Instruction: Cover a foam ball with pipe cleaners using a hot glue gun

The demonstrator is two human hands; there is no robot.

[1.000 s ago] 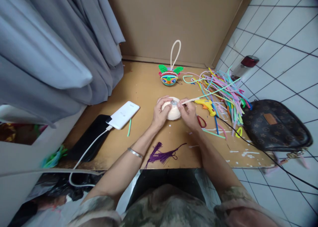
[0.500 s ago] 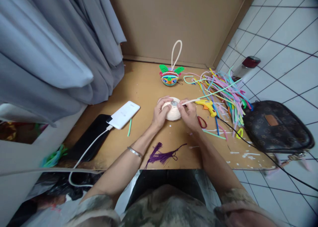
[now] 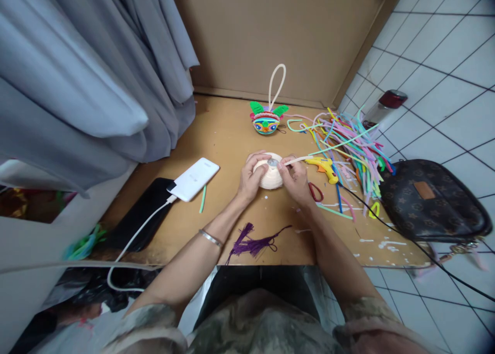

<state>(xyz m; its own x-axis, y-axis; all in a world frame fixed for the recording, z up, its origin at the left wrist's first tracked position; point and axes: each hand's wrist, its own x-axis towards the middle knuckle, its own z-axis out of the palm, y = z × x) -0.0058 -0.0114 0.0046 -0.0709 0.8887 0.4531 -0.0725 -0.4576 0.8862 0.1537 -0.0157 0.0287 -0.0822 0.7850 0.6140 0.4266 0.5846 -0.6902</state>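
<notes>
A cream round ball, seemingly wound with pipe cleaner, has a greyish round patch bare on its top. My left hand is closed around its left side, thumb near the patch. From the right, my right hand pinches a white pipe cleaner against the ball, and the strand's free length runs off to the right. Close beside that hand lies a yellow glue gun with a black cord. Behind the ball stands a colourful lion-head ornament with green ears and a white loop.
Many coloured pipe cleaners are heaped at the right, next to a brown handbag and a red-lidded bottle. Purple tassels lie at the front. At the left are a white power bank with its cable and a black flat object.
Hardly anything differs. The whole view has shifted a little, and both hands keep their hold on the ball and the white pipe cleaner.
</notes>
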